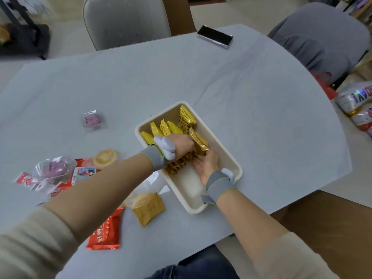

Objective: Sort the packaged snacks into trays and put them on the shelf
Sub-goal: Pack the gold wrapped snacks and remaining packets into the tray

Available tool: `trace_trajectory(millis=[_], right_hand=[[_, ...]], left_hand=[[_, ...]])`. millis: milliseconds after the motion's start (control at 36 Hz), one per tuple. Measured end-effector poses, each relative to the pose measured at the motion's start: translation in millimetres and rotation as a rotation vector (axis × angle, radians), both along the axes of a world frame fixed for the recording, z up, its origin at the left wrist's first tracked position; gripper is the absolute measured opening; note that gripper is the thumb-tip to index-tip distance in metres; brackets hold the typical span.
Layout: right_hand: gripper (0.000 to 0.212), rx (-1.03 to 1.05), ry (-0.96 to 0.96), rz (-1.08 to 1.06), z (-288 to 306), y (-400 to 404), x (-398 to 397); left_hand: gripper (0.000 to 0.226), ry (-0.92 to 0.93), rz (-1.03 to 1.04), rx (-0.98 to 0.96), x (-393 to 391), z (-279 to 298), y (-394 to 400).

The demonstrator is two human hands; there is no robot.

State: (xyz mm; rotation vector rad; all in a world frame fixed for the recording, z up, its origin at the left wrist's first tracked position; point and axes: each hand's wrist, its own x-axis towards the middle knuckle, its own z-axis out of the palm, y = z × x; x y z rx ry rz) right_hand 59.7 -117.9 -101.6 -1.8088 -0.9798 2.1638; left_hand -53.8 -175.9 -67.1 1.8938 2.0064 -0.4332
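Right hand and left hand, fingers curled on gold packets, in tray running near-right to far-left.

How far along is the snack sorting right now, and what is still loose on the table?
Done: bright yellow packets stand in the cream tray.

In hand: the left hand and right hand are arranging golden-brown packets inside it.

Left: two purple pastries, a round yellow pastry, a gold packet and red packets lie loose on the table. No shelf is in view.
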Motion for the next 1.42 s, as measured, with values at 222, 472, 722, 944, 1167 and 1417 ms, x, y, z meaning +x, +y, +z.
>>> trace_trajectory(millis=[222,472,722,944,1167,1417], right_hand=[[0.031,0.032,-0.014,0.149,-6.9,-0.4,-10.1],[0.032,0.081,-0.129,0.333,9.2,0.3,-15.6],[0.043,0.314,-0.285,0.553,27.2,29.7,-2.7],[0.029,1.068,-0.669,1.048,95.9,10.6,-38.4],[0.028,1.367,-0.392,1.347,117.7,-68.0,-120.5],[0.022,1.246,-0.115,1.697,74.3,-146.0,-212.8]], left_hand=[[0.013,0.017,0.059,-0.036,4.4,-10.9,2.7],[0.025,0.017,0.09,-0.036,6.8,1.6,-6.4],[0.021,-0.09,0.321,0.246,-10.4,37.1,-32.5],[0.017,-0.132,0.737,0.432,-66.9,78.6,-119.2],[0.019,-0.097,1.0,0.276,-102.1,80.3,-241.4],[0.029,-0.111,1.222,0.096,-106.8,54.8,-323.0]])
